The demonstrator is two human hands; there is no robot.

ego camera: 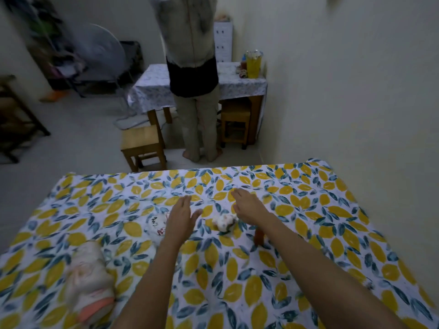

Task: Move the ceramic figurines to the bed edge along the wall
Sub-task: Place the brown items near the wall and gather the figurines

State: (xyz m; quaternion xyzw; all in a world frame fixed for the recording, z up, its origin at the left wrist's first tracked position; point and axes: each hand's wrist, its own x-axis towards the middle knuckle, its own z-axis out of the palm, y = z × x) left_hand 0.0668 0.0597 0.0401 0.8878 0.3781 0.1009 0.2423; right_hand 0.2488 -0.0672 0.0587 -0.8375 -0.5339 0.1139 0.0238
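Left hand [181,216] and right hand [247,207] hover spread and empty over the bed [308,210], flanking one white figurine [224,222]; another figurine [158,225] lies just left.

Both hands, left hand [181,216] and right hand [247,207], were flat and empty above the bed [332,210]; a white figurine [224,223] sat between them, toward 12 o'clock.

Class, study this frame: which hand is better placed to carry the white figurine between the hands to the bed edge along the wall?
Probably the right hand. It hovers open beside the white figurine, on its wall side. The left hand sits farther from the wall.
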